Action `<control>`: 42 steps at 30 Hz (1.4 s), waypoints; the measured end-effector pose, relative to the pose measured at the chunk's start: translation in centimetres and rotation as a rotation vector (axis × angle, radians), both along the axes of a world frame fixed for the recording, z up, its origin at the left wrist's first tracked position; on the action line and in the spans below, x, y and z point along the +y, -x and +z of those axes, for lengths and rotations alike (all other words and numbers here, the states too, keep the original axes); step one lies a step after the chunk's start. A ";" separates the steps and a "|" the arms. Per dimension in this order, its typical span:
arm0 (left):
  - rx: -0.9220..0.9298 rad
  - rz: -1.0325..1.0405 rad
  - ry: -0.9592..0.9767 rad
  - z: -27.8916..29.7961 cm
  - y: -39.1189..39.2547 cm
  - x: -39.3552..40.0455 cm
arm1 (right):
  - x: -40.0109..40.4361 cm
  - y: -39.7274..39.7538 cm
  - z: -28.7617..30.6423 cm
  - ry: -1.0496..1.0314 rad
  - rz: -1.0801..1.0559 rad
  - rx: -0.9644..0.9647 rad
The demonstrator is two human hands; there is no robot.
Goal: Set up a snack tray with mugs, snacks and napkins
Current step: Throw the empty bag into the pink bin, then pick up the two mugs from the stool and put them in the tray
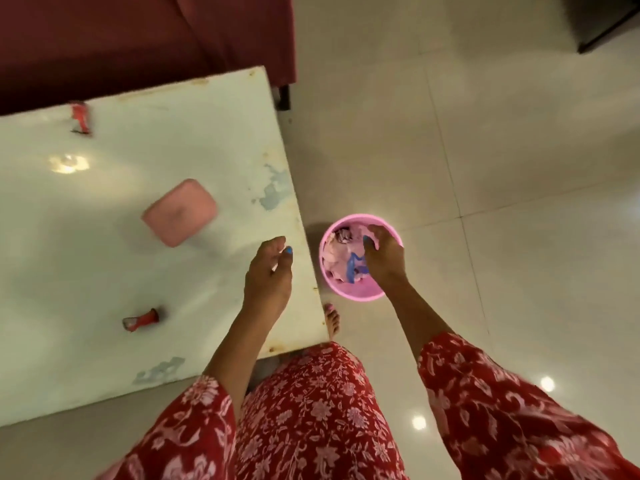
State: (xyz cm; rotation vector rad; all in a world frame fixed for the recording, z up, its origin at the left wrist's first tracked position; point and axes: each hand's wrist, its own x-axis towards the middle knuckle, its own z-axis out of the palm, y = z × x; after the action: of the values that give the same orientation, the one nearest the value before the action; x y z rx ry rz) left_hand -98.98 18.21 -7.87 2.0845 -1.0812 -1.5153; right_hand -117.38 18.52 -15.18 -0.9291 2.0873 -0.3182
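Note:
A pink lidded box point(180, 212) lies on the white table point(86, 265). One red snack wrapper point(80, 117) is at the table's far side and another point(141, 319) lies nearer me. My left hand point(268, 271) hovers over the table's right edge, fingers loosely curled with nothing in them. My right hand point(382, 258) reaches down into a pink bin point(349, 296) on the floor, its fingers among pale crumpled paper and a blue scrap. Whether those fingers grip anything is hidden.
A dark red sofa point(138, 36) stands behind the table. The pink bin sits on pale glossy floor tiles point(502, 168) just off the table's right corner, beside my bare foot point(331, 318). Dark furniture point(606, 19) is at the top right.

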 end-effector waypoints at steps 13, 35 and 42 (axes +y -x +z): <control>-0.052 0.212 0.218 8.4 -22.0 1.3 | -1.3 -22.0 14.1 0.353 0.067 -0.043; -0.049 0.605 0.349 12.5 -58.8 7.4 | -1.3 -62.1 19.8 0.469 0.515 -0.129; -0.063 0.707 0.286 12.7 -65.8 6.2 | -2.0 -71.1 19.7 0.415 0.706 -0.141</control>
State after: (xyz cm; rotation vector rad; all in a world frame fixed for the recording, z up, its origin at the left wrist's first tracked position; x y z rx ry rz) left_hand -33.14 24.45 4.80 2.0051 -0.4474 -0.8964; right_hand -46.28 16.54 4.55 -1.7575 1.4630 -0.4259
